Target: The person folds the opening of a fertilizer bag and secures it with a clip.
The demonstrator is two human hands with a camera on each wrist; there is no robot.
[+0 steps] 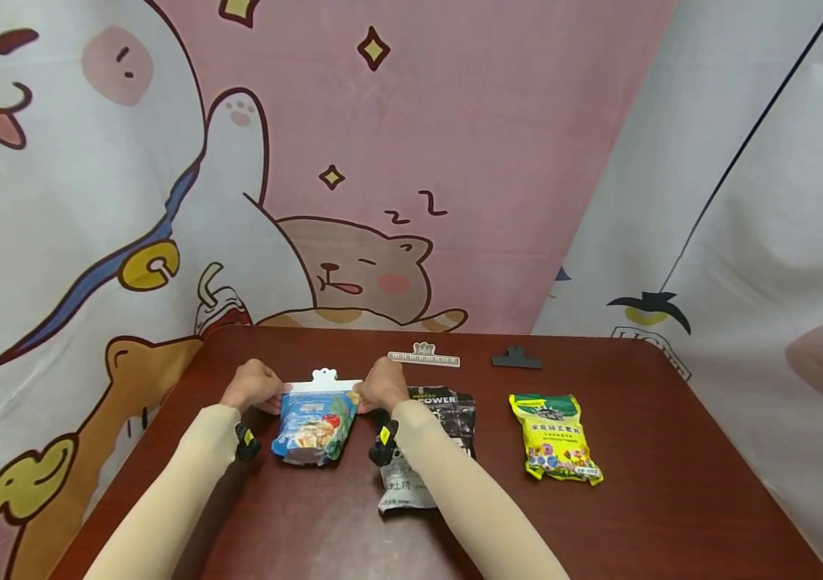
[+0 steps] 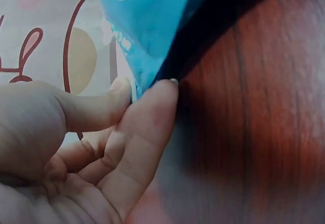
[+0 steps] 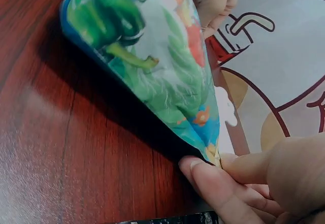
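Note:
A blue plastic food bag (image 1: 316, 431), printed with vegetables, lies on the table's left side with a white clip (image 1: 323, 386) along its top edge. My left hand (image 1: 254, 387) pinches the top left corner between thumb and index finger; the left wrist view shows the bag's blue tip (image 2: 147, 56) there, beside a thin white edge. At the opposite top corner, the thumb and fingers of my right hand (image 1: 385, 385) pinch the bag, and its green pepper print (image 3: 106, 18) faces the right wrist camera. Part of the clip (image 3: 226, 117) shows behind the bag.
A black and grey bag (image 1: 411, 483) lies partly under my right forearm. Farther right is a yellow and green bag (image 1: 556, 439). Near the back edge lie a ruler-marked clip (image 1: 423, 355) and a dark grey clip (image 1: 517, 359). A printed cloth (image 1: 491, 161) hangs behind the table.

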